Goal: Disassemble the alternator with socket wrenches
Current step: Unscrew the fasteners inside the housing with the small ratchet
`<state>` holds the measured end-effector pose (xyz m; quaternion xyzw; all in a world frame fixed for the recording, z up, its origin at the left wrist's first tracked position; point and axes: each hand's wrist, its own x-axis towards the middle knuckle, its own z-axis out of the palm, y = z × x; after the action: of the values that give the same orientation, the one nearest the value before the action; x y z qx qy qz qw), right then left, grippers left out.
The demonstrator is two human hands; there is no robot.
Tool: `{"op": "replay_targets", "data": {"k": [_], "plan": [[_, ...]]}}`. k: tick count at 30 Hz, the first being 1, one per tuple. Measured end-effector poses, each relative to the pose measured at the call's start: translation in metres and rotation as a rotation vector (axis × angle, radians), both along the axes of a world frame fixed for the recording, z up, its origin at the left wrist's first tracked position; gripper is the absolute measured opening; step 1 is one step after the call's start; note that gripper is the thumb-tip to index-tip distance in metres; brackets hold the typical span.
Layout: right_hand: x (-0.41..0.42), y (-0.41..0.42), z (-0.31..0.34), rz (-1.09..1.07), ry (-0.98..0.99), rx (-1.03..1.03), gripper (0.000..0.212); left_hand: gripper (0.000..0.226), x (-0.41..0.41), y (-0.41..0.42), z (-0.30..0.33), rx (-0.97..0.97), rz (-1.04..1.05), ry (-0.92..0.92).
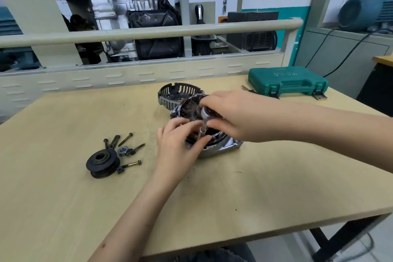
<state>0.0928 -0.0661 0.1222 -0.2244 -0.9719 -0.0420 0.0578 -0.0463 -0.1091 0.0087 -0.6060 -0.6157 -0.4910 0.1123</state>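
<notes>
The right hand [231, 112] grips the head of the socket wrench [205, 116] from above, seemingly to turn it. The left hand [180, 140] pinches its upright shaft low down, likely steadying the socket on a fastener inside the alternator [221, 144], which sits mid-counter [63, 198]. Just beyond lies a removed slotted cover [170, 93]. To the left, the pulley [103, 162], nut [122, 150] and bolts [125, 139] are grouped aside. A shut green toolcase [287, 80] lies far right.

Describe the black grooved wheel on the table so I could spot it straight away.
Start at the wooden workbench and look left of the person's left hand, where loose bolts and a nut lie. The pulley sits nearest you in that cluster: round, black, ribbed round its rim, with a centre hole.
</notes>
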Motion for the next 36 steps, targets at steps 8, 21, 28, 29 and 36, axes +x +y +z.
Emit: {"op": "replay_targets", "data": {"k": [8,21,28,29,36], "plan": [[0.004,-0.003,-0.002,-0.051,0.082,0.018,0.035,0.031,0.007,0.000,0.003,0.050,0.118,0.064],[0.050,0.007,-0.011,-0.137,0.371,-0.202,0.039,0.019,0.000,-0.001,-0.022,-0.158,0.174,0.191],[0.059,0.012,-0.011,-0.147,0.464,-0.243,0.032,0.013,-0.002,-0.007,-0.004,0.007,0.127,0.246],[0.059,0.013,-0.011,-0.145,0.474,-0.246,0.033,0.014,-0.004,-0.010,0.004,0.038,0.119,0.224],[0.060,0.013,-0.009,-0.130,0.521,-0.307,0.032,0.001,-0.070,-0.035,0.013,-0.080,0.264,0.028]]}}
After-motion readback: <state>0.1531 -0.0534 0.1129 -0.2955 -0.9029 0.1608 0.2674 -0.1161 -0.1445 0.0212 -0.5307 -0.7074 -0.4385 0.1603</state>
